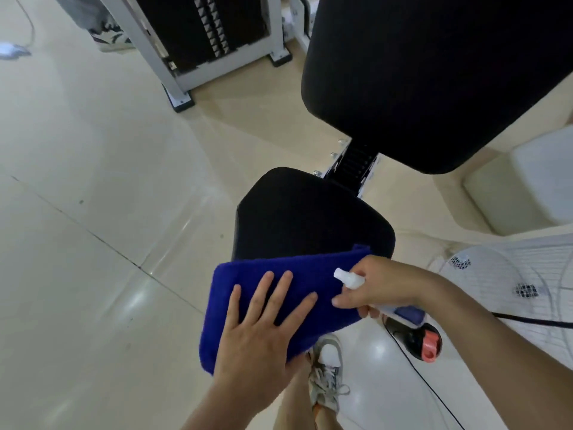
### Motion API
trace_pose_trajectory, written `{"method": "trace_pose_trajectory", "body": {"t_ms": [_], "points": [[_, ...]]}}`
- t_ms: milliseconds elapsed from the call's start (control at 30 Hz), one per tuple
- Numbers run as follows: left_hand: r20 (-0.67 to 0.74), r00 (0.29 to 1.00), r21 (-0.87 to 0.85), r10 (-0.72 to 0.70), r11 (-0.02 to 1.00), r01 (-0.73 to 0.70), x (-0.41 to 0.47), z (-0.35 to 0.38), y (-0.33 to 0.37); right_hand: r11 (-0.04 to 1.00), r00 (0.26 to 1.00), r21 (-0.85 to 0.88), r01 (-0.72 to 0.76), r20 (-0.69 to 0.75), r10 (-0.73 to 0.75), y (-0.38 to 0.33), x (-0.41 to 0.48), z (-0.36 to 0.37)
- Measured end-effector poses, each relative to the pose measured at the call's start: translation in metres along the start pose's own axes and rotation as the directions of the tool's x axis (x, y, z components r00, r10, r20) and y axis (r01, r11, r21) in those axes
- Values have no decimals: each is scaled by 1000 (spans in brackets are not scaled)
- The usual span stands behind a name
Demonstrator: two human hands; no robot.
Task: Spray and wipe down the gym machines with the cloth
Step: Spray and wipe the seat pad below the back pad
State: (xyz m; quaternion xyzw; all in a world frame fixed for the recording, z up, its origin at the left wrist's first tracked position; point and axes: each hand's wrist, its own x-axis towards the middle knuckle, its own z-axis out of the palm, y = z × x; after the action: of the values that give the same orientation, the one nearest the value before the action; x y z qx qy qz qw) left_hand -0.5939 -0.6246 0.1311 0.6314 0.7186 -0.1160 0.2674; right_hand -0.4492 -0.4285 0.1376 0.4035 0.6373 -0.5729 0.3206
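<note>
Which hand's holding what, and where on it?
Right hand grips the spray bottle around its neck, below the nozzle. Left hand holds nothing; flat fingers press the blue cloth.

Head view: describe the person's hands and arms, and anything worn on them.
The left hand and right hand are bare: no gloves, rings or watch show. The left forearm and right forearm are bare too, with no sleeve in view.
</note>
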Motion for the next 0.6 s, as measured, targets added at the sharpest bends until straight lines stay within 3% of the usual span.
{"method": "trace_pose_trajectory", "body": {"t_ms": [100, 267, 400, 600], "points": [[38, 999, 20, -23, 1000, 22, -29, 5, -22, 980, 992, 169, 107, 51, -117, -19, 1, 10], [39, 993, -112, -108, 987, 112, -20, -1, -33, 919, 975, 349, 184, -180, -127, -46, 16, -1], [-103, 976, -224, -193, 960, 166, 16, -20, -38, 972, 948, 187, 142, -308, -79, -63, 35, -16], [-117, 944, -329, -309, 909, 257, 103, -39, -63, 984, 874, -141, 107, -460, -160, -81, 68, -27]]}}
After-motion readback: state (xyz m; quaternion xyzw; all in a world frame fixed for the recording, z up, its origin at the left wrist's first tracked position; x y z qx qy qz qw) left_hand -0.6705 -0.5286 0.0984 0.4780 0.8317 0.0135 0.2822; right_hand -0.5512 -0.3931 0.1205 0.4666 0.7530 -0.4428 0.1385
